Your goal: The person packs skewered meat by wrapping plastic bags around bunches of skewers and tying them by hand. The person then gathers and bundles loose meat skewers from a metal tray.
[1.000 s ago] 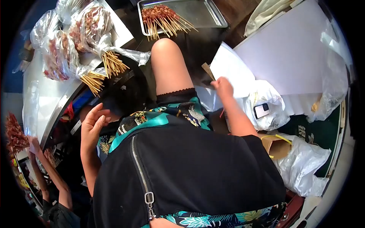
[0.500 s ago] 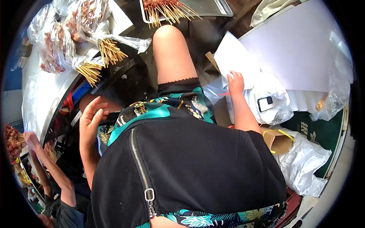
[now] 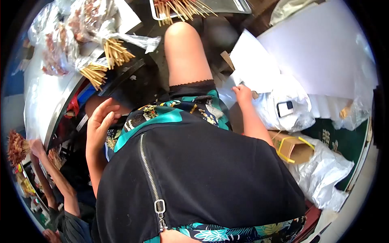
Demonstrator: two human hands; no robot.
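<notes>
My left hand (image 3: pixel 102 120) is raised beside my left thigh, its fingers loosely spread with nothing in them. My right hand (image 3: pixel 243 95) is at the right of my bare knee, its fingers pinched together on the edge of a thin clear plastic bag (image 3: pixel 227 97). Just beyond that hand a large white sheet (image 3: pixel 250 56) slopes down. A bunched white plastic bag (image 3: pixel 285 91) lies at its right, with a small black-and-white device (image 3: pixel 285 108) on top.
Bagged meat skewers (image 3: pixel 56 52) lie on the metal table (image 3: pixel 36 97) at upper left. A metal tray (image 3: pixel 231 6) of skewers stands ahead. Rightward are a cardboard box (image 3: pixel 293 149) and silvery plastic (image 3: pixel 324 174). At lower left, a co-worker's hand (image 3: pixel 37 148) holds a skewer bunch (image 3: pixel 18 149).
My right hand has moved down and slightly left from the white sheet, and its fingers have closed at the clear plastic. My left hand stays nearly still. The co-worker's skewer bunch has turned more upright.
</notes>
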